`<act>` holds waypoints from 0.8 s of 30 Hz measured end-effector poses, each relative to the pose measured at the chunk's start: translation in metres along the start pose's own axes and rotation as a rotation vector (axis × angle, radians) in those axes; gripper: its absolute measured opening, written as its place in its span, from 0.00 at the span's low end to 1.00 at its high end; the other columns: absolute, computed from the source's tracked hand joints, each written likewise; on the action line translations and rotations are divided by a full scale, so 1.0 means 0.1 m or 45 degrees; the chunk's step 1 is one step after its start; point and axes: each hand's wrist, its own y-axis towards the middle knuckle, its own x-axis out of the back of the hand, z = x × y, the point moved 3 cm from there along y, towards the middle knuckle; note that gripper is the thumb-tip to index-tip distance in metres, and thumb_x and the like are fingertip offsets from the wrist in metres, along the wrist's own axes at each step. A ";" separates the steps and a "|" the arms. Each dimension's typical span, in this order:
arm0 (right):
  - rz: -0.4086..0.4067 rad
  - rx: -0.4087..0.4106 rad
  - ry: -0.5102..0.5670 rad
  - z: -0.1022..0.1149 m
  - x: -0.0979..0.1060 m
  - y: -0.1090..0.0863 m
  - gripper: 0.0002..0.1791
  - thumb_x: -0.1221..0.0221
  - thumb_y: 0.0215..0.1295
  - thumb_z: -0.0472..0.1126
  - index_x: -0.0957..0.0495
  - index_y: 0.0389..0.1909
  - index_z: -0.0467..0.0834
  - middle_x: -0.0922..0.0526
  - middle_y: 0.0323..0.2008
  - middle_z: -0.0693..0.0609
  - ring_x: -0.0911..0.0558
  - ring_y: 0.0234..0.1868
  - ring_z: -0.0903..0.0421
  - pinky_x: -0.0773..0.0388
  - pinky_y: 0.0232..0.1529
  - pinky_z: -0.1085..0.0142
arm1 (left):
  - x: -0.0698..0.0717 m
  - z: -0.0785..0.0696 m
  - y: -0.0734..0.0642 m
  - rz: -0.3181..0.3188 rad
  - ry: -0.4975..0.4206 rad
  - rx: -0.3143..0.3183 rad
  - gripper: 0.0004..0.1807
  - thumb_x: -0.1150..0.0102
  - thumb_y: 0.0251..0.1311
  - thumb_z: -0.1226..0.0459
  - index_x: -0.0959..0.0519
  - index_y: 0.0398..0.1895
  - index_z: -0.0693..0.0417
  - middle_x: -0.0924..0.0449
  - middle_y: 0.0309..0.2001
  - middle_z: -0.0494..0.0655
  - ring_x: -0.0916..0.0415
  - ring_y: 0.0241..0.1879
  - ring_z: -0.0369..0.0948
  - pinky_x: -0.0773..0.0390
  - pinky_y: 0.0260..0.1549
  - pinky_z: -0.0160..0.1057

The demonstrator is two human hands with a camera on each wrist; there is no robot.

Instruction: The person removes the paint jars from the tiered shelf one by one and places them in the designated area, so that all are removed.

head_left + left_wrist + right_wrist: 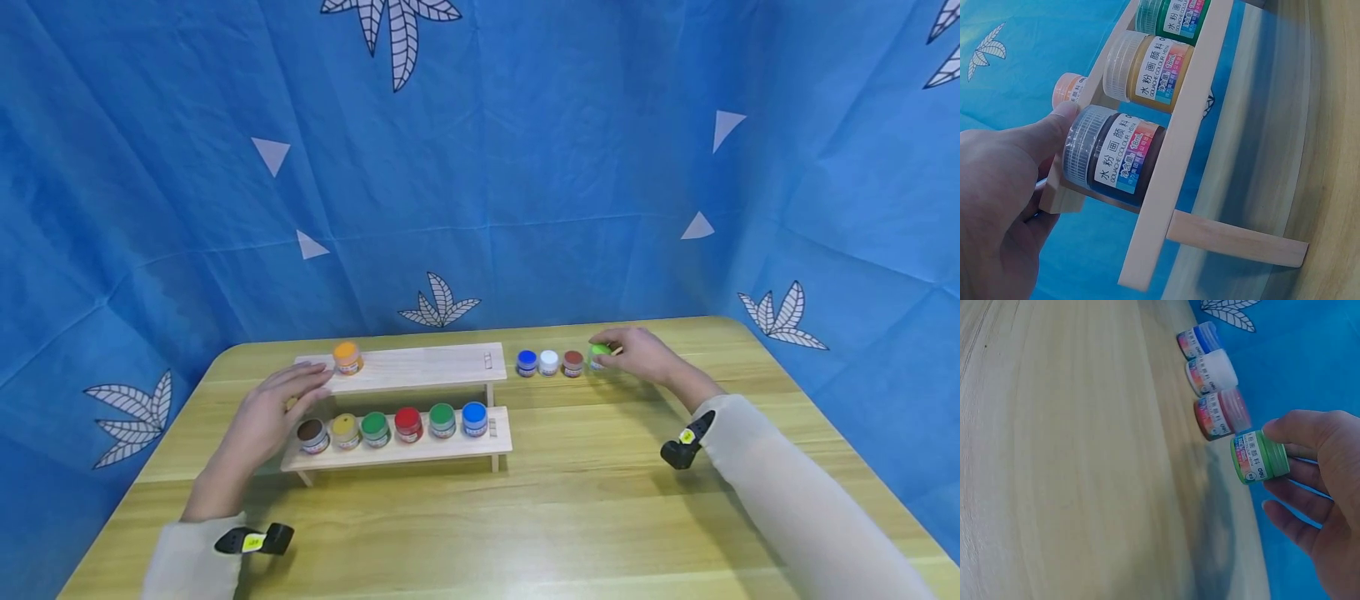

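Observation:
My right hand pinches a light green paint jar between thumb and fingers, at the right end of a short row at the back of the table. Beside it stand a brown jar, a white jar and a blue jar. On the left, my left hand grips the left end of a two-step wooden rack, with the thumb close to the dark brown jar. An orange jar sits on the upper step near those fingertips.
The lower step also carries a yellow jar, a red jar, a bright blue jar and two green ones. A blue patterned curtain hangs behind the wooden table.

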 end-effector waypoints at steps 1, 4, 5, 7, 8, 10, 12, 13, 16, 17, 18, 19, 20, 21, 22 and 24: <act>0.001 -0.003 0.002 -0.01 -0.01 0.00 0.23 0.38 0.67 0.44 0.23 0.58 0.36 0.18 0.51 0.40 0.20 0.49 0.44 0.22 0.49 0.47 | 0.00 0.00 0.00 0.000 0.000 0.002 0.19 0.39 0.66 0.58 0.19 0.57 0.55 0.22 0.59 0.55 0.33 0.63 0.60 0.34 0.59 0.64; 0.015 -0.017 0.012 -0.05 -0.06 0.01 0.23 0.38 0.67 0.44 0.23 0.59 0.36 0.18 0.50 0.40 0.20 0.49 0.44 0.22 0.48 0.48 | -0.01 0.00 0.00 0.003 -0.002 0.010 0.19 0.38 0.65 0.59 0.19 0.57 0.54 0.22 0.59 0.54 0.32 0.63 0.59 0.33 0.59 0.64; 0.021 -0.027 0.017 -0.06 -0.07 0.01 0.23 0.38 0.66 0.44 0.23 0.59 0.36 0.18 0.50 0.40 0.20 0.49 0.44 0.21 0.48 0.48 | -0.01 0.00 0.00 0.003 -0.002 0.011 0.19 0.38 0.65 0.59 0.19 0.57 0.54 0.22 0.59 0.54 0.32 0.63 0.59 0.33 0.59 0.64; 0.030 -0.037 0.015 -0.07 -0.10 0.01 0.23 0.38 0.67 0.44 0.23 0.59 0.36 0.18 0.50 0.40 0.20 0.49 0.44 0.21 0.48 0.48 | -0.01 0.00 0.00 0.003 -0.004 0.013 0.19 0.38 0.65 0.60 0.19 0.57 0.54 0.22 0.59 0.54 0.32 0.63 0.59 0.33 0.59 0.64; 0.033 -0.036 0.014 -0.07 -0.11 0.01 0.23 0.38 0.67 0.44 0.23 0.59 0.36 0.18 0.50 0.39 0.20 0.49 0.44 0.21 0.48 0.48 | -0.01 0.00 0.00 0.004 -0.005 0.014 0.19 0.37 0.64 0.60 0.19 0.57 0.54 0.22 0.59 0.54 0.32 0.63 0.58 0.33 0.59 0.64; 0.037 -0.035 0.012 -0.07 -0.12 0.02 0.23 0.39 0.67 0.43 0.23 0.59 0.36 0.18 0.51 0.39 0.20 0.50 0.43 0.21 0.49 0.48 | -0.01 0.00 0.00 0.002 -0.005 0.014 0.19 0.37 0.64 0.60 0.19 0.57 0.54 0.22 0.59 0.54 0.32 0.63 0.58 0.33 0.59 0.64; 0.038 -0.038 0.010 -0.07 -0.13 0.02 0.23 0.39 0.67 0.43 0.23 0.59 0.36 0.19 0.51 0.38 0.20 0.50 0.42 0.22 0.50 0.47 | 0.00 0.00 -0.01 0.005 -0.007 0.020 0.19 0.38 0.65 0.60 0.19 0.57 0.54 0.22 0.59 0.54 0.32 0.63 0.58 0.34 0.59 0.64; 0.040 -0.035 0.009 -0.07 -0.13 0.02 0.22 0.39 0.67 0.42 0.23 0.59 0.36 0.19 0.51 0.38 0.20 0.51 0.42 0.22 0.50 0.47 | 0.00 0.00 -0.01 0.007 -0.009 0.021 0.19 0.38 0.65 0.60 0.19 0.58 0.54 0.22 0.59 0.54 0.32 0.63 0.58 0.34 0.59 0.64; 0.046 -0.036 0.010 -0.08 -0.14 0.02 0.22 0.39 0.67 0.42 0.24 0.59 0.35 0.19 0.52 0.37 0.21 0.51 0.41 0.22 0.51 0.46 | -0.01 0.00 0.00 0.013 -0.011 0.029 0.19 0.39 0.66 0.58 0.19 0.58 0.54 0.22 0.59 0.54 0.33 0.64 0.58 0.34 0.60 0.64; 0.046 -0.036 0.009 -0.08 -0.14 0.02 0.23 0.39 0.67 0.42 0.24 0.59 0.35 0.19 0.52 0.37 0.21 0.51 0.41 0.22 0.51 0.46 | -0.01 0.00 0.00 0.015 -0.009 0.030 0.19 0.39 0.66 0.58 0.19 0.58 0.54 0.22 0.59 0.54 0.33 0.64 0.58 0.34 0.60 0.65; 0.044 -0.039 0.008 -0.08 -0.15 0.02 0.23 0.39 0.67 0.42 0.24 0.59 0.35 0.19 0.52 0.37 0.21 0.51 0.41 0.23 0.51 0.46 | -0.01 0.00 0.00 0.015 -0.008 0.030 0.19 0.39 0.66 0.58 0.19 0.58 0.54 0.22 0.59 0.54 0.33 0.64 0.58 0.34 0.60 0.65; 0.041 -0.040 0.010 -0.09 -0.15 0.02 0.23 0.39 0.67 0.42 0.24 0.59 0.36 0.19 0.52 0.37 0.21 0.51 0.41 0.23 0.51 0.46 | -0.01 -0.01 0.00 0.014 -0.005 0.028 0.19 0.39 0.66 0.58 0.19 0.58 0.54 0.22 0.59 0.54 0.33 0.64 0.58 0.34 0.60 0.64; 0.037 -0.044 0.012 -0.09 -0.16 0.02 0.23 0.39 0.67 0.42 0.24 0.59 0.36 0.19 0.52 0.37 0.20 0.51 0.41 0.22 0.51 0.46 | -0.01 -0.01 0.00 0.015 -0.003 0.029 0.19 0.39 0.66 0.59 0.19 0.58 0.54 0.22 0.59 0.54 0.33 0.64 0.58 0.34 0.60 0.65; 0.035 -0.043 0.012 -0.09 -0.16 0.02 0.23 0.39 0.67 0.43 0.24 0.59 0.36 0.19 0.51 0.37 0.20 0.51 0.41 0.22 0.51 0.46 | -0.01 -0.01 0.00 0.016 -0.001 0.029 0.19 0.39 0.66 0.59 0.19 0.58 0.54 0.22 0.59 0.54 0.33 0.64 0.59 0.34 0.60 0.65; 0.034 -0.043 0.015 -0.09 -0.16 0.02 0.23 0.39 0.67 0.43 0.24 0.59 0.36 0.19 0.51 0.37 0.20 0.51 0.41 0.22 0.50 0.46 | 0.00 -0.01 0.00 0.016 0.000 0.029 0.19 0.39 0.66 0.59 0.19 0.58 0.54 0.22 0.59 0.54 0.33 0.64 0.59 0.34 0.60 0.65; 0.031 -0.051 0.020 -0.09 -0.16 0.02 0.23 0.39 0.67 0.43 0.24 0.60 0.36 0.19 0.52 0.37 0.20 0.51 0.41 0.22 0.51 0.46 | 0.00 -0.01 0.00 0.016 0.001 0.028 0.19 0.38 0.65 0.60 0.19 0.58 0.54 0.22 0.59 0.54 0.33 0.64 0.59 0.34 0.60 0.65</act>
